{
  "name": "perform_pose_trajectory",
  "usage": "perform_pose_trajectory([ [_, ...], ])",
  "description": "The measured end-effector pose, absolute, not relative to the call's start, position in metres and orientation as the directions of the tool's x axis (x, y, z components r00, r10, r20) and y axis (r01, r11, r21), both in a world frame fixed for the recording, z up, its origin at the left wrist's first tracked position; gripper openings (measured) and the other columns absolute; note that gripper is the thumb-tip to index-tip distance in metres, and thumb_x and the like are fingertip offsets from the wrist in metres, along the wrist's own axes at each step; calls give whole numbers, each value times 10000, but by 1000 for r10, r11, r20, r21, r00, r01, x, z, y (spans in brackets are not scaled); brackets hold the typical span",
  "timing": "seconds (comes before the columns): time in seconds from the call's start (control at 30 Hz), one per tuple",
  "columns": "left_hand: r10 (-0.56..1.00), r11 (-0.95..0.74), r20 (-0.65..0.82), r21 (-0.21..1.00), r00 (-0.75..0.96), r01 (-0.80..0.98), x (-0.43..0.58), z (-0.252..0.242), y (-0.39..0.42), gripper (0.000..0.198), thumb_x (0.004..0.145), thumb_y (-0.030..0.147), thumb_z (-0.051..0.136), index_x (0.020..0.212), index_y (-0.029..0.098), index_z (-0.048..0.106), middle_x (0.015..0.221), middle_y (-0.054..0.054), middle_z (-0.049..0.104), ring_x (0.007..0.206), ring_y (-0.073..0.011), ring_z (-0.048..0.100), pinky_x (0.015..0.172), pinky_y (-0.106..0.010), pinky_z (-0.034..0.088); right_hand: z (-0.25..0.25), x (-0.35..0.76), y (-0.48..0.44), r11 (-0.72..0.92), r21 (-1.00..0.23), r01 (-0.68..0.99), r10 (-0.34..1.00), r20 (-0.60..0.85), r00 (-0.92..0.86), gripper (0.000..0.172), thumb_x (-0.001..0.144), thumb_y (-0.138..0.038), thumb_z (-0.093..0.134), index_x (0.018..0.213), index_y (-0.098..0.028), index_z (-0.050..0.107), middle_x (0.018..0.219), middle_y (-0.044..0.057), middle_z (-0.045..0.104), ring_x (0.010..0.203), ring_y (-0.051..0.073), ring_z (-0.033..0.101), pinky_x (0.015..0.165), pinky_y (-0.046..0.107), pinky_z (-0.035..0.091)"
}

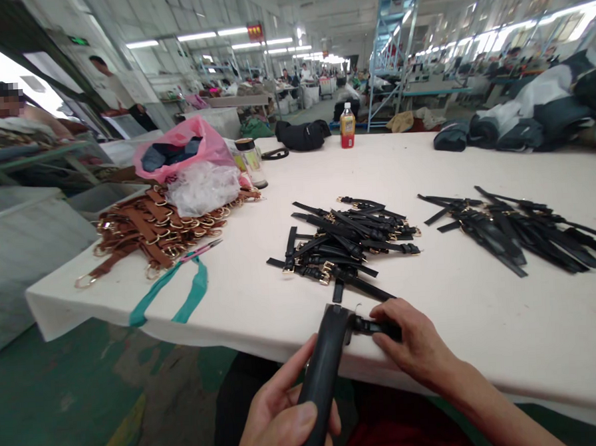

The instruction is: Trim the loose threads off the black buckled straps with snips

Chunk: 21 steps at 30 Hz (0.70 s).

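- The left hand (pixel 283 417) is wrapped around a thick, rounded black piece (pixel 320 381), thumb along its near side; the lower end runs out of view.
- The right hand (pixel 417 340) pinches a short black strap (pixel 376 327) between thumb and fingers, above the front part of the white-covered table (pixel 465 354).
- The 2 hands are apart from each other; the strap's left end meets the right side of the black piece near its upper end. Whether the 2 are joined there, I cannot tell.
- Just beyond the black piece lies a heap of black straps (pixel 346 237) with gold-coloured buckles, tangled and overlapping.
- A 2nd pile of black straps (pixel 515 228) lies farther right, apart from the 1st.
- At the left, brown straps (pixel 148 231) with metal rings are heaped, with crumpled clear plastic (pixel 203 188) on and behind them.
- A teal ribbon (pixel 196 295) lies near the table's front edge, by a slim pink-handled tool (pixel 199 250).
- Behind the brown heap are an open pink bag (pixel 211 140) with dark cloth inside and a dark-lidded jar (pixel 249 162).
- At the far edge, 1 bottle (pixel 347 128) stands upright, right of a black bundle (pixel 302 135).
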State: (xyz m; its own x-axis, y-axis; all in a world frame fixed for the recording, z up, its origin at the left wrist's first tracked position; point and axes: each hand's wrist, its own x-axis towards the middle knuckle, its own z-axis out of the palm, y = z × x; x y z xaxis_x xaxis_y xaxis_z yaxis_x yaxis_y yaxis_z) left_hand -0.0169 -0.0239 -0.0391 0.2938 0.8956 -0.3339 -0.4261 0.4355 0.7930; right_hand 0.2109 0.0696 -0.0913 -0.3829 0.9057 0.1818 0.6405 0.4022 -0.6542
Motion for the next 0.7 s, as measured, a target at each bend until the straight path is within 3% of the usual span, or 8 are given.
perform_pose_trajectory([
  [0.3, 885, 462, -386, 791, 260, -400, -6, -30, -9, 931, 733, 359, 624, 1464, 181, 76, 696, -58, 667, 436, -160, 596, 357, -217, 437, -97, 207, 69, 406, -655, 637, 909, 221, -353, 173, 717, -140, 566, 867, -217, 602, 798, 16, 575, 796, 192, 515, 718, 315, 398],
  [0.57, 889, 457, -399, 804, 225, -380, -2, -23, -3, 853, 743, 353, 610, 1452, 184, 166, 696, -48, 654, 424, -136, 573, 378, -214, 440, -97, 207, 68, 390, -663, 639, 918, 226, -325, 152, 716, -147, 571, 846, -220, 600, 782, 11, 575, 790, 190, 518, 721, 309, 398],
  [0.7, 880, 472, -402, 791, 252, -388, -7, -26, -12, 922, 720, 398, 648, 1458, 199, 132, 697, -59, 663, 433, -159, 593, 358, -198, 384, -98, 207, 68, 386, -661, 644, 920, 226, -320, 141, 721, -147, 573, 843, -214, 600, 780, 13, 571, 790, 189, 513, 721, 307, 393],
])
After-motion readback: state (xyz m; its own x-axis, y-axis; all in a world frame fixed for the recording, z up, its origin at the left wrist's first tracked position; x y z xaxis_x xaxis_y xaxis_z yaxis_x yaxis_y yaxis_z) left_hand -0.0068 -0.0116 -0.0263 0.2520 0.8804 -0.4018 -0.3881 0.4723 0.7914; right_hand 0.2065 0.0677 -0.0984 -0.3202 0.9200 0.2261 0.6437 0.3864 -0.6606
